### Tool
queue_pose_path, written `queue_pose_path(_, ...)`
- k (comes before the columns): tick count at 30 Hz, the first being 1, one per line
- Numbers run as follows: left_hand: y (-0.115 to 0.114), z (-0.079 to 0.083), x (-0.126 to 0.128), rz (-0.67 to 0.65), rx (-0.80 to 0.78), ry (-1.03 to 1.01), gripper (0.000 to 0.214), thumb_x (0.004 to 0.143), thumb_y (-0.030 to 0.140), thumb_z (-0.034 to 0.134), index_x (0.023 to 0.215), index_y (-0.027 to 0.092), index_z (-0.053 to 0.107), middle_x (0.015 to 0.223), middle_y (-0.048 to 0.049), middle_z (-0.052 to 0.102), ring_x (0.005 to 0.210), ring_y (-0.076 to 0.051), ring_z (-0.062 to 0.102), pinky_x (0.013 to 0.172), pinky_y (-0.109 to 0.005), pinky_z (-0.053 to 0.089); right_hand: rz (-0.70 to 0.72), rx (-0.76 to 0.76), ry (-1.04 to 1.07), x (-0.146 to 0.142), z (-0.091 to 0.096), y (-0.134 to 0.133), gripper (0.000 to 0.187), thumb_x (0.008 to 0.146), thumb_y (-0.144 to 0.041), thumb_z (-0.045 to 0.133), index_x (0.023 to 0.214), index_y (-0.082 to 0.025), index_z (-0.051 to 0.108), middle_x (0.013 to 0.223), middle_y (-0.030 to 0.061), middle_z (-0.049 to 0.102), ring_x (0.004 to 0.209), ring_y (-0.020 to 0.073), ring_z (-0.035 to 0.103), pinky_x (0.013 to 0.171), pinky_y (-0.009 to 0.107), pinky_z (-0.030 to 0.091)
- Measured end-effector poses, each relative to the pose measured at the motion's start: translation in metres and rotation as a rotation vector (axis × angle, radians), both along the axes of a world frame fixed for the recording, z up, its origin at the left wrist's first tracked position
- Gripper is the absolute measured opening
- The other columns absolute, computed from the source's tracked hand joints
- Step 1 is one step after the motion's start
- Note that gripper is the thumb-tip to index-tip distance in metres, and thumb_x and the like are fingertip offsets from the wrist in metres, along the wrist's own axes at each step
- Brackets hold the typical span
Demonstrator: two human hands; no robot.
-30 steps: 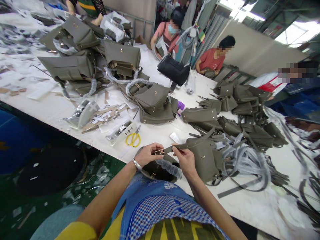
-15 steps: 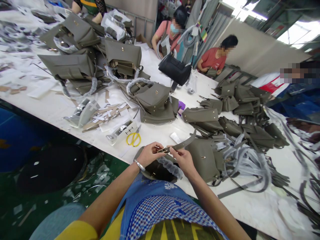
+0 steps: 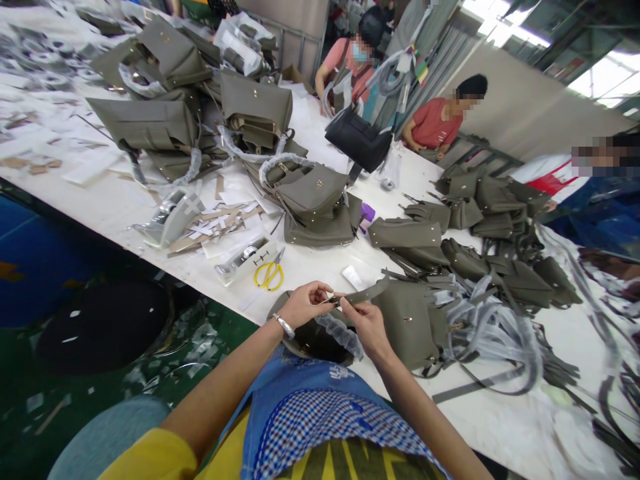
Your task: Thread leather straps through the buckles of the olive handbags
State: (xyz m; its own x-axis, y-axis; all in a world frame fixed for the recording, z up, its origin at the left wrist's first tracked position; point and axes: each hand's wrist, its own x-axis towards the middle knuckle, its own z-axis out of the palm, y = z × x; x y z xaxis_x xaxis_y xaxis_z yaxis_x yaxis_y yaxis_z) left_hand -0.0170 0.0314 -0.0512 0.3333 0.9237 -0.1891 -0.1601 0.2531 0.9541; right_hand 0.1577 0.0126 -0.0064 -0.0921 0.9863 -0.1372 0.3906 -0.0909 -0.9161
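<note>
My left hand (image 3: 305, 305) pinches the buckle end of an olive-grey leather strap (image 3: 367, 293). My right hand (image 3: 367, 325) grips the same strap just to the right of it, fingers closed. The strap's free end sticks out to the right over an olive handbag (image 3: 410, 320) lying at the table edge. Below my hands an open olive bag (image 3: 313, 337) with a plastic-wrapped handle rests against my lap.
Yellow-handled scissors (image 3: 269, 274) lie left of my hands on the white table (image 3: 115, 207). Several olive bags are piled at the back (image 3: 250, 110) and right (image 3: 480, 200), with loose straps (image 3: 500, 333). A black bag (image 3: 357, 140) stands farther off. Two people sit at the far end.
The strap's free end has been drawn in through my hands and now sticks out much shorter. My head view has shifted slightly.
</note>
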Motion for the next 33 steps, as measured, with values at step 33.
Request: queue_pose_path(33,-0.012,-0.002,-0.007,0.155,0.048,-0.002,0.036,0.068,0.023,0.071,0.102,0.014,0.064,0.095,-0.0069,0.070,0.087,-0.018,0.066,0.084,-0.032,0.053,0.327,-0.137,-0.191,0.055,0.071,0.021,0.041,0.085,-0.048,0.052,0.062,-0.015,0.061,0.049,-0.0044,0.044,0.049,0.0088,0.038,0.049,0.024,0.027)
